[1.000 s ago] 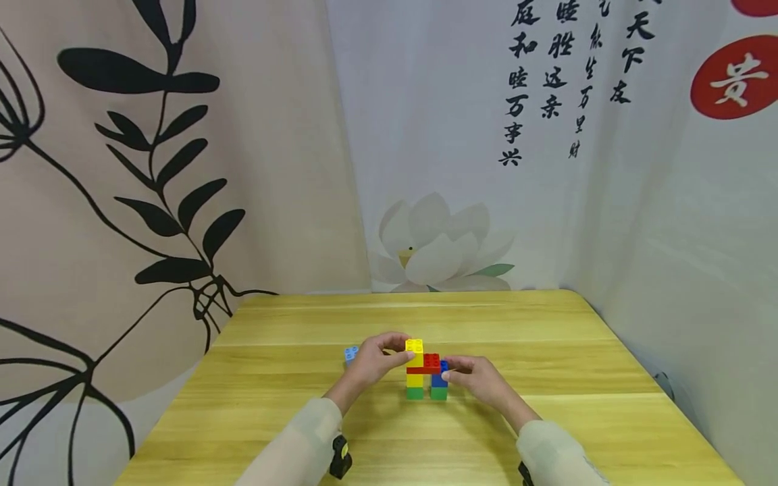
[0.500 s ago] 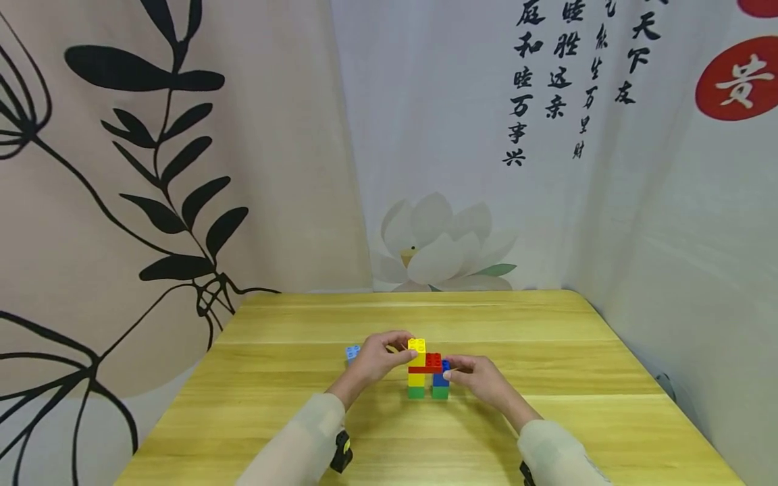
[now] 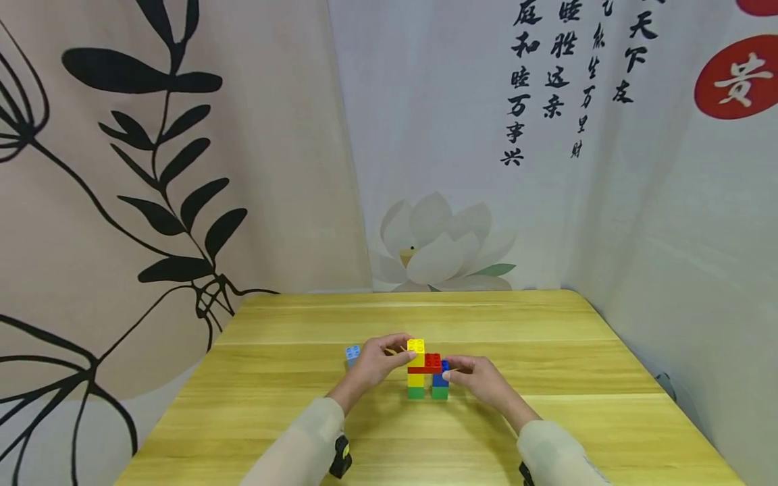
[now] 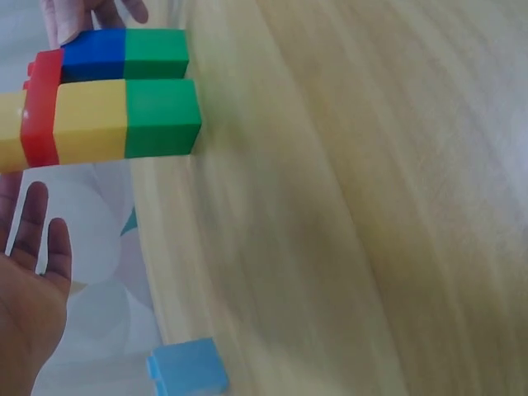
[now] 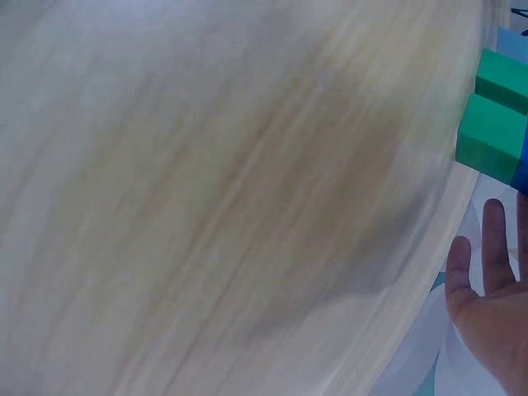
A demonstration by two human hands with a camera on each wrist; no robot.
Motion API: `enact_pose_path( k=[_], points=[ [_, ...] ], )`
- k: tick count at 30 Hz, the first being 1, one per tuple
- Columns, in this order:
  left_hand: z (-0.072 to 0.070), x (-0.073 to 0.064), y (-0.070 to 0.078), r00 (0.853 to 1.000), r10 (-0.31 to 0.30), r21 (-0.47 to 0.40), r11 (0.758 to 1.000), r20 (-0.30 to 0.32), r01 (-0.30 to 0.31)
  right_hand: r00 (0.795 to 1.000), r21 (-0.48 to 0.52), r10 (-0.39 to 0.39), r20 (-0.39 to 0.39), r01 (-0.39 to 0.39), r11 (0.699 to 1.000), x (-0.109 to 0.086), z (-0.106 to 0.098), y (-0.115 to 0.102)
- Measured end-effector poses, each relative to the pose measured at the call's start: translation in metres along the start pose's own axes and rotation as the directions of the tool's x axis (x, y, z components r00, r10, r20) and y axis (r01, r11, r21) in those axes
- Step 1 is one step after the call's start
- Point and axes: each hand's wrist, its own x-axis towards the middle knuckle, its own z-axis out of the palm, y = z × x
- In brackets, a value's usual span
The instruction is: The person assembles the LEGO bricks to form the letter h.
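On the table stands a small arch of toy building blocks. Two green blocks [image 3: 416,393] form its feet, with a yellow block [image 4: 91,122] on the left one and a blue block [image 3: 440,381] on the right one. A red block [image 3: 433,363] bridges both columns. Above the red block's left end sits another yellow block [image 3: 417,345], which my left hand [image 3: 373,362] pinches between thumb and fingers. My right hand [image 3: 484,382] grips the blue block's upper part from the right. In the wrist views the outer fingers of each hand extend away from the blocks.
A light blue block [image 3: 352,353] lies on the wooden table [image 3: 516,331] just behind and left of my left hand. Printed curtains [image 3: 292,169] hang behind the table's far edge and along its right side.
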Motion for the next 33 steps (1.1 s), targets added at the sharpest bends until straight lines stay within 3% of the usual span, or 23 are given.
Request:
enact_pose_path(
  k=[13,27,33],
  points=[
    [0.001,-0.005,-0.004,1.0,-0.003,-0.051,0.999,-0.012,0.002,1.0,-0.012,0.007,-0.002,-0.007,1.0,-0.002,0.001,-0.001],
    [-0.004,-0.008,0.0,1.0,-0.02,-0.01,1.0,-0.001,0.02,1.0,0.002,-0.004,0.014,0.004,1.0,-0.001,0.002,-0.003],
    [-0.012,-0.009,-0.005,1.0,0.008,0.002,1.0,0.006,-0.008,1.0,-0.001,-0.004,0.016,0.004,1.0,0.001,0.002,0.0]
  ],
)
